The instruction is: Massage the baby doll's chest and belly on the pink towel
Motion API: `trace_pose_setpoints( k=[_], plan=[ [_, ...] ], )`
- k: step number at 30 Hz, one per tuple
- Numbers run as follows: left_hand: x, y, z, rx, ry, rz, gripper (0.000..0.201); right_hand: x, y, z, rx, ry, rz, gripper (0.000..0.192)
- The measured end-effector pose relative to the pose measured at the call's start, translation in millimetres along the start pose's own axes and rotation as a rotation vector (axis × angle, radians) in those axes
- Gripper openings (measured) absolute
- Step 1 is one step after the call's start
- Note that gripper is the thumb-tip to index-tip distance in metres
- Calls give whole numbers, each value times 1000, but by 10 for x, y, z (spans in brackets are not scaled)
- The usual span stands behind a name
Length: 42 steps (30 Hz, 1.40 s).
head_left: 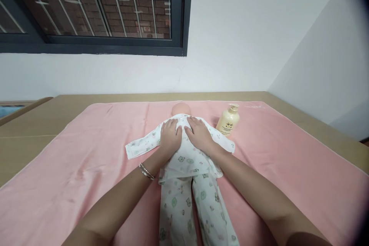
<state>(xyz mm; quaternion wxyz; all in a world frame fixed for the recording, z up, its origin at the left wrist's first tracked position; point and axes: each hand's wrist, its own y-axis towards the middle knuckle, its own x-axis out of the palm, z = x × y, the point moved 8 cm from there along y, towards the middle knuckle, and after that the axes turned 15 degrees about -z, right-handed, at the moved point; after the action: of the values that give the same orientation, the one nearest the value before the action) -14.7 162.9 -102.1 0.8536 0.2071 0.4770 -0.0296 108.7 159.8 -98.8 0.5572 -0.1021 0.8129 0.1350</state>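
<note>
A baby doll (187,163) lies stretched out, its head (181,109) pointing away from me and its arms spread to the sides. It wears a white long-sleeved top and matching trousers (176,207) with a small green print. No face shows on the smooth head. My left hand (170,136) rests flat on the left of the doll's upper body, fingers stretched out. On the right side my right hand (200,133) lies flat in the same way, thumbs a little apart. Neither hand grips anything. The doll's feet are outside the view.
A pale yellow pump bottle (228,121) leans at the doll's right sleeve. Beneath everything, a pink sheet (95,161) with some creases covers a tan surface (31,130). Behind are a white wall (230,46) and a dark-framed barred window (115,44).
</note>
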Motion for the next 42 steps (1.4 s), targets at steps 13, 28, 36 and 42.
trace_pose_setpoints(
  k=[13, 28, 36, 42],
  plan=[
    [-16, -16, -9, -4, -25, 27, 37, -46, -6, -50, -91, -60, -56, 48],
    [-93, -200, 359, 47, 223, -36, 37, -113, -62, -125, -89, -48, -34, 43],
    [-47, 67, 53, 61, 74, -110, 26, -85, -301, -434, -77, -134, -16, 40],
    [-106, -74, 229, 73, 144, -33, 29, -128, -14, -144, -37, -55, -10, 36]
  ],
)
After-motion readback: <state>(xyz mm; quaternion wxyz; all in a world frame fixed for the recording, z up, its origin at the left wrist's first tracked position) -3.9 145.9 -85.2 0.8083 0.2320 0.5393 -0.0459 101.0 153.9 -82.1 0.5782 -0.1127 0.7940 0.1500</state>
